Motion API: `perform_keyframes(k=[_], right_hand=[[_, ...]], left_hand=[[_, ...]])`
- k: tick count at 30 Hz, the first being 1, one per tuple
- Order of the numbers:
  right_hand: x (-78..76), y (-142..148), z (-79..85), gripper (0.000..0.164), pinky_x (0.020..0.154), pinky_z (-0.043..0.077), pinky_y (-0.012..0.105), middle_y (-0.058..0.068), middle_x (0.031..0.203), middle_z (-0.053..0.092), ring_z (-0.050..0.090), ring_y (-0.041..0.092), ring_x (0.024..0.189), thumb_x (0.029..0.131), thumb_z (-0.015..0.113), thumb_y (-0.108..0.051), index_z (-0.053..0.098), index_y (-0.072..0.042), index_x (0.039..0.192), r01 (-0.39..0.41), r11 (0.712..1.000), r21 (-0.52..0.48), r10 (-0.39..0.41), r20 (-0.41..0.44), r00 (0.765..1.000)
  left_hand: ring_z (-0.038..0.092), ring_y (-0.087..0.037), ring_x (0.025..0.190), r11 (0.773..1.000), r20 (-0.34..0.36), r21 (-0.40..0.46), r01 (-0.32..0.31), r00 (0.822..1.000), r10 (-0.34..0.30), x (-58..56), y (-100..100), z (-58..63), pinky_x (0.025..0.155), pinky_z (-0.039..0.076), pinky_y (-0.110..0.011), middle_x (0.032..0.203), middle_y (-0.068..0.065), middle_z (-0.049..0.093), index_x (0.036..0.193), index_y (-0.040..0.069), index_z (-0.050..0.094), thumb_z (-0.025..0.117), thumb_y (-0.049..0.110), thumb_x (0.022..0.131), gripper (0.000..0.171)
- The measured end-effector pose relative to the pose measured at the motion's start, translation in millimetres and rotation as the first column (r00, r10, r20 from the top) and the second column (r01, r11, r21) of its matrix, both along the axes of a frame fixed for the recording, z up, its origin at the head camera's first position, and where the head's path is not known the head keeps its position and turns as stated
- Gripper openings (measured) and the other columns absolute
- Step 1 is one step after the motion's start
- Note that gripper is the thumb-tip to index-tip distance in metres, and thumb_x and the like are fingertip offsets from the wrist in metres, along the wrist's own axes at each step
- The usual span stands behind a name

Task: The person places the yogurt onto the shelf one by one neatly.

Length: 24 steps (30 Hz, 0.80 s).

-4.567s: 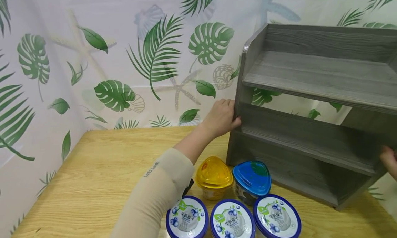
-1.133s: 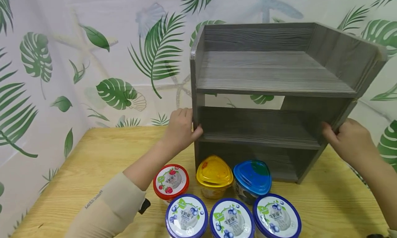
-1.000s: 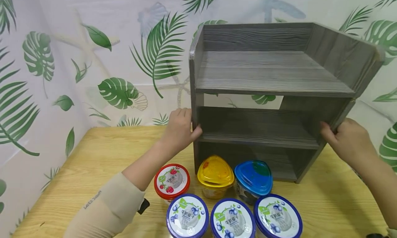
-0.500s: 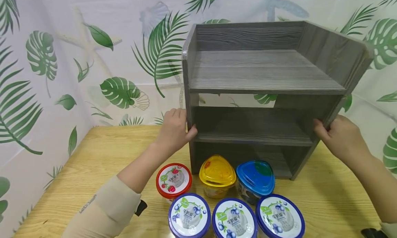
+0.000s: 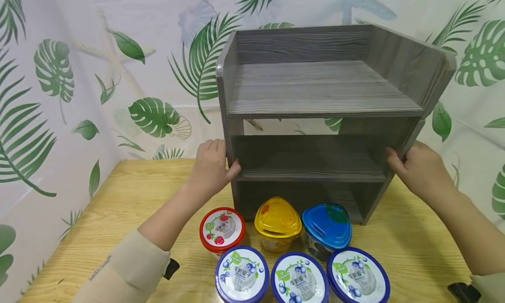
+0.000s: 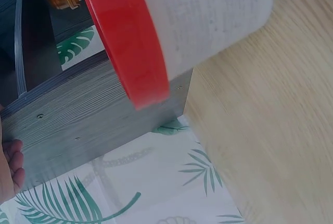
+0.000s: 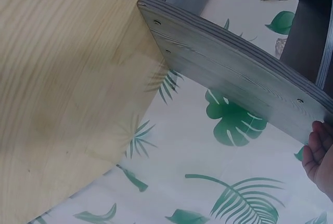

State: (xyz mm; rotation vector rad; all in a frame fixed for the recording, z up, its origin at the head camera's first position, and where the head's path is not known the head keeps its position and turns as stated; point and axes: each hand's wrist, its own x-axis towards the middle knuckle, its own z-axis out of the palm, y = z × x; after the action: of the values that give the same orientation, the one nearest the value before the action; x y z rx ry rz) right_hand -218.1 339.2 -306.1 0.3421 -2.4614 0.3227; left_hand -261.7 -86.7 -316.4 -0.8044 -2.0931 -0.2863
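Note:
A grey wood-grain shelf unit (image 5: 315, 90) stands upright on the table, held at both sides. My left hand (image 5: 213, 165) grips its left side panel, thumb round the front edge. On the opposite panel, my right hand (image 5: 420, 169) has its thumb at the inner face and its fingers outside. The right wrist view shows those fingers (image 7: 316, 151) against the outer panel (image 7: 229, 70). Left-hand fingers (image 6: 15, 164) touch the other panel in the left wrist view. Right before the shelf sit a yellow-lidded tub (image 5: 277, 219) and a blue-lidded tub (image 5: 327, 226).
A red-lidded tub (image 5: 222, 227) stands left of the yellow one, near my left forearm. Three purple-rimmed tubs form a front row: left (image 5: 242, 274), middle (image 5: 300, 279), right (image 5: 358, 274). A leaf-patterned cloth (image 5: 158, 44) covers the walls behind the wooden table (image 5: 138, 193).
The shelf has slid left with both hands gripping it. Earliest, it stood far right and angled, with the right hand mostly out of view. The red-lidded tub, hidden then behind my left arm, shows now.

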Motion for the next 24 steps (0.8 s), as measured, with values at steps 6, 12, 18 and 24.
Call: perform_keyframes(k=[6,12,18,24], right_hand=[[-3.7,-7,0.8,0.035,0.046,0.036,0.042,0.011,0.059,0.046,0.045,0.027,0.055,0.092,0.047,-0.021,0.048,-0.001,0.065,0.006,1.0,-0.01,-0.006,0.012,1.0],[-7.0,-15,0.8,0.04,0.045,0.032,0.037,0.008,0.055,0.041,0.042,0.026,0.053,0.092,0.048,-0.021,0.04,-0.006,0.056,0.009,1.0,0.007,-0.009,0.004,1.0],[-8.2,-22,1.6,0.04,0.045,0.032,0.036,0.008,0.055,0.041,0.042,0.025,0.052,0.092,0.049,-0.022,0.041,-0.006,0.056,0.011,1.0,0.026,-0.011,0.013,1.0],[-9.9,-31,4.4,0.035,0.048,0.037,0.044,0.012,0.059,0.047,0.047,0.028,0.055,0.092,0.05,-0.022,0.05,0.0,0.065,-0.002,0.999,0.047,0.001,0.021,1.0]], left_hand=[[0.05,-0.029,0.065,1.0,-0.019,0.004,0.007,1.0,-0.007,1.6,-8,-0.2,0.059,0.04,-0.04,0.068,-0.013,0.052,0.081,-0.002,0.053,0.069,0.015,0.077,0.024],[0.05,-0.03,0.065,1.0,-0.025,-0.006,-0.004,1.0,0.004,2.1,-16,-1.9,0.06,0.04,-0.041,0.067,-0.013,0.052,0.08,-0.003,0.053,0.069,0.017,0.076,0.026],[0.049,-0.029,0.064,1.0,-0.035,-0.008,-0.013,0.999,0.012,1.8,-24,-1.6,0.06,0.04,-0.041,0.066,-0.013,0.051,0.079,-0.004,0.052,0.068,0.017,0.076,0.026],[0.047,-0.03,0.061,1.0,-0.064,0.001,0.004,0.998,-0.004,-2.4,-34,-1.2,0.058,0.039,-0.042,0.063,-0.012,0.047,0.076,-0.003,0.05,0.065,0.017,0.076,0.024]])
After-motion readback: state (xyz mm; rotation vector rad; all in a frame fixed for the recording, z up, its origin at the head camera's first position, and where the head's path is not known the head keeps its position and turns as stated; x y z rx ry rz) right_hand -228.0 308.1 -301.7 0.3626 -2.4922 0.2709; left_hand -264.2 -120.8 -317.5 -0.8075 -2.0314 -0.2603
